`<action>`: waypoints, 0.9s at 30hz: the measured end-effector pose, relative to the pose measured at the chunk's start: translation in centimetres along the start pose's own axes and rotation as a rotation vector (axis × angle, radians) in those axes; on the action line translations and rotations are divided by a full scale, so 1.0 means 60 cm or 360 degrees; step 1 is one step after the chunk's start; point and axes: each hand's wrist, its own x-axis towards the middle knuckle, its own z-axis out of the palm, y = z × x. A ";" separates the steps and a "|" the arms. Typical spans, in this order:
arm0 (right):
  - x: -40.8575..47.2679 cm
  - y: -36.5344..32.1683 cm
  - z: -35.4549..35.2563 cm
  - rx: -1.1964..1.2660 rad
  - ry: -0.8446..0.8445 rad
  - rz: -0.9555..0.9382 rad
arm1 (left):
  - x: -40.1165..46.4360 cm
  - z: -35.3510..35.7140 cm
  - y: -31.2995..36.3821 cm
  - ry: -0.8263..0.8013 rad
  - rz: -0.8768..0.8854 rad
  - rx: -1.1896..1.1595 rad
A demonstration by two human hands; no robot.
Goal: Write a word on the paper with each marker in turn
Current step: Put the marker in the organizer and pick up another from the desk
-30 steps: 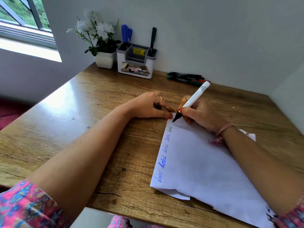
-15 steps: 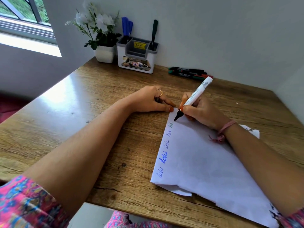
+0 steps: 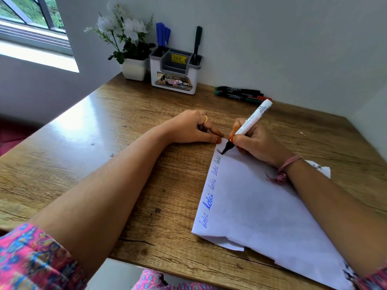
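While blue pens [image 3: 163, 36] fill the organizer [image 3: 174, 75], right hand [image 3: 256, 143] writes.

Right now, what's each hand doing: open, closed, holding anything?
Left hand: fingers curled, thumb tip at the paper's top corner; a held object cannot be told.
Right hand: grips the marker, tip on the paper.

You sit at a wooden table [image 3: 129, 114] pushed into a corner of plain pale walls [image 3: 282, 38]. To your far left a window [image 3: 31, 24] shows greenery outside, and daylight from it glares on the sill and on the table's near-left surface. A white pot of white flowers [image 3: 125, 38] stands by the wall.
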 end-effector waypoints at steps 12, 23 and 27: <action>0.005 0.006 0.001 -0.0007 0.0040 0.0000 | -0.001 -0.002 0.000 -0.0007 -0.0012 -0.0030; 0.006 0.010 -0.003 0.0025 0.0083 0.0001 | 0.000 0.000 0.000 0.0021 -0.0023 -0.0023; 0.007 0.010 -0.002 -0.0008 0.0109 0.0021 | -0.001 -0.001 0.000 0.0024 -0.0026 -0.0036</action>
